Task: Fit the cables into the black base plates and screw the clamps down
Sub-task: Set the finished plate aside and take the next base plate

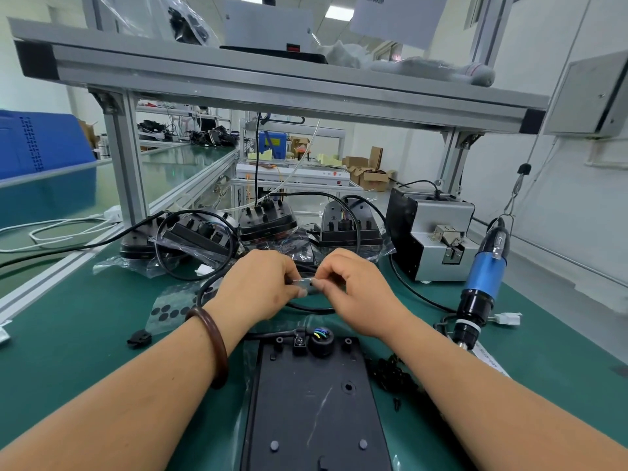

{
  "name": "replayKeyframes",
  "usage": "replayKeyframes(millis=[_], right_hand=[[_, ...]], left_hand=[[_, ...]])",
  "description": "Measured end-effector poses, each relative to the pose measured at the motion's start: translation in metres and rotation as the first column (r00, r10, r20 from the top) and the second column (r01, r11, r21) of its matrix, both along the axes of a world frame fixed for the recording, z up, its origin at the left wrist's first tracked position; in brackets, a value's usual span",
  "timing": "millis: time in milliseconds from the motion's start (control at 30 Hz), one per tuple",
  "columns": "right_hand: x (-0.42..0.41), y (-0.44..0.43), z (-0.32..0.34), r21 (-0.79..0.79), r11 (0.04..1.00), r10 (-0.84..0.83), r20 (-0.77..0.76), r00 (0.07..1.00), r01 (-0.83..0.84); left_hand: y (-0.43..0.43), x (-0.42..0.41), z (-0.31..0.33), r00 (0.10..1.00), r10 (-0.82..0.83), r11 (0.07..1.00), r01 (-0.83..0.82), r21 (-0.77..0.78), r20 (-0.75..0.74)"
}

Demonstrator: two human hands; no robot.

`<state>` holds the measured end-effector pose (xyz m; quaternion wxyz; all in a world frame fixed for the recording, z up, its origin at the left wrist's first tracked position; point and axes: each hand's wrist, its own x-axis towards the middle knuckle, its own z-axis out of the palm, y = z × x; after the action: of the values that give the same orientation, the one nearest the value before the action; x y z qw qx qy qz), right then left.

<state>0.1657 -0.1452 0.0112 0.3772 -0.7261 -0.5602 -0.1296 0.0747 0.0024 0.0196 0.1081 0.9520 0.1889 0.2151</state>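
Green matting (pixel 85 334) covers the bench, and above its middle the two hands meet fingertip to fingertip. The left hand (pixel 261 283), with a dark brown bangle (pixel 214 345) on its wrist, has its fingers curled and pinches one end of a small clear piece (pixel 303 283). The right hand (pixel 353 287) is curled the same way and pinches the other end. What the piece is cannot be told, as it is blurred and mostly covered by the fingers. A black cable (pixel 306 309) loops on the mat just beneath both hands. Whether it touches them cannot be told. Nearer the person lies a black base plate (pixel 312 396), flat on the mat between the forearms. At its far edge a bundle of coloured wires (pixel 321 333) enters a round socket, with a small clamp (pixel 299 341) just beside it on the left. Loose black screws (pixel 390 372) lie scattered right of the plate. A blue electric screwdriver (pixel 482 277) hangs tip-down at the right, near a grey screw feeder (pixel 438 239). More base plates (pixel 268 219) in clear bags are piled beyond the hands, and a sheet of round black pads (pixel 168 312) lies to the left.
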Motion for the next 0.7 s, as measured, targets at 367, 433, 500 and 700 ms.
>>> replayKeyframes(millis=[367,433,500,700], right_hand=[[-0.004,-0.007,0.025,0.092,0.994,0.103,-0.614,0.782,-0.058],[-0.007,-0.009,0.031,0.055,0.996,0.093,-0.609,0.788,-0.075],[-0.010,-0.012,0.035,0.013,0.996,0.075,-0.597,0.799,-0.083],[-0.025,-0.034,0.041,-0.063,0.997,-0.012,-0.643,0.766,-0.038]], left_hand=[[-0.006,-0.028,0.030,0.989,-0.093,0.995,0.088,-0.053,-0.115],[-0.013,-0.036,0.033,0.989,-0.133,0.989,0.129,-0.066,-0.067],[-0.023,-0.041,0.033,0.980,-0.198,0.971,0.192,-0.145,-0.034],[-0.043,-0.054,0.026,0.953,-0.301,0.905,0.290,-0.311,0.014]])
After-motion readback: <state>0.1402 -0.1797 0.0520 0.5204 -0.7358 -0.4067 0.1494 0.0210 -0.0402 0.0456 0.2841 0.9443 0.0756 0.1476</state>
